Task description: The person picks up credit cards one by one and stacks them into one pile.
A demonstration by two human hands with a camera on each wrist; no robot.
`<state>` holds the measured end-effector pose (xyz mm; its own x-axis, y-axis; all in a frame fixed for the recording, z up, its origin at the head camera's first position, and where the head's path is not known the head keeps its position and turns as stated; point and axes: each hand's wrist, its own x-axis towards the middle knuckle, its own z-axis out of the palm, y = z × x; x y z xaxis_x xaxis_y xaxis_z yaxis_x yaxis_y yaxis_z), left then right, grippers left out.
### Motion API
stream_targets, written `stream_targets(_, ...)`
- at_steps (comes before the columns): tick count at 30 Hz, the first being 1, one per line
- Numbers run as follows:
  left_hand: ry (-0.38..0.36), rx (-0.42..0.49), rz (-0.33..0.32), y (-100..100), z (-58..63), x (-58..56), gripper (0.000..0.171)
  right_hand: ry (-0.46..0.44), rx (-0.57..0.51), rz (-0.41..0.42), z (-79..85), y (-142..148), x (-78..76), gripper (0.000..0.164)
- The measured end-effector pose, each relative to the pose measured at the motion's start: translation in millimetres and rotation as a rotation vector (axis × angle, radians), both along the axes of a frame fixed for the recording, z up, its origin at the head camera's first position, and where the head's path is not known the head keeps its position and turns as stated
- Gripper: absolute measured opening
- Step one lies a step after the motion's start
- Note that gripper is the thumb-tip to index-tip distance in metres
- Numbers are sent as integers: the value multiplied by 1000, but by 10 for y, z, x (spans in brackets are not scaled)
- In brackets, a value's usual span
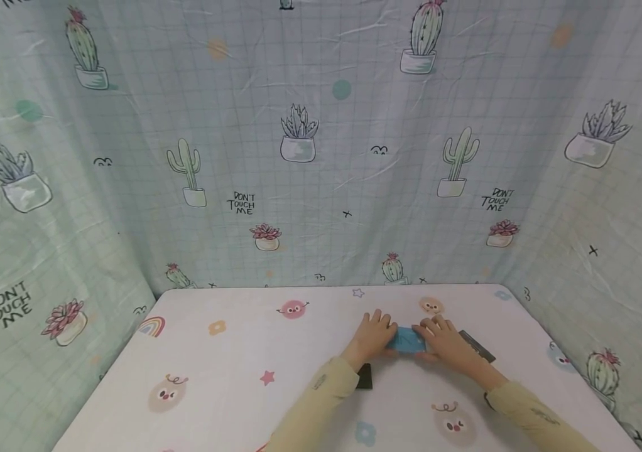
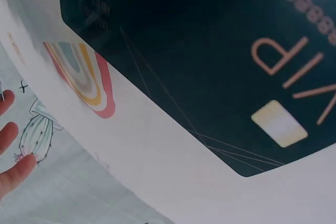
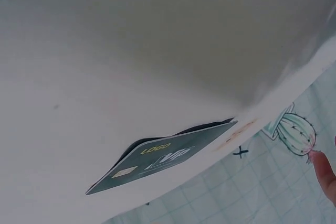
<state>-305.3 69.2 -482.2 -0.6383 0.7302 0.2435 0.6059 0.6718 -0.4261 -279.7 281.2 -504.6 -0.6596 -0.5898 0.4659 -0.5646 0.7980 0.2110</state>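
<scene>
A blue card (image 1: 408, 340) is between both hands in the head view. My left hand (image 1: 370, 339) pinches its left end, and my right hand (image 1: 448, 342) pinches the right end; the fingers are at the top and the thumbs at the lower edge. Below my left wrist lies a dark VIP card (image 1: 364, 376), partly covered by the sleeve; its gold chip and lettering fill much of the left wrist view. Another dark card (image 1: 476, 346) lies just right of my right hand, and "LOGO" and "Vip" can be read on it in the right wrist view.
The cards and hands are over a white table cover (image 1: 230, 351) printed with faces, stars and a rainbow. A cactus-print curtain (image 1: 321, 176) rises behind the table's far edge and along both sides.
</scene>
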Motion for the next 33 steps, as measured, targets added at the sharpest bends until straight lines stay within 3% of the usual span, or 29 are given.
stream_targets(8, 61, 4, -43, -83, -5, 28, 55, 44, -20, 8, 42, -56, 43, 58)
stream_targets(17, 54, 50, -57, -154, 48, 119, 54, 98, -60, 21, 74, -123, 71, 59)
stream_targets(33, 86, 101, -81, -330, 86, 317, 50, 64, -127, 50, 114, -274, 226, 58)
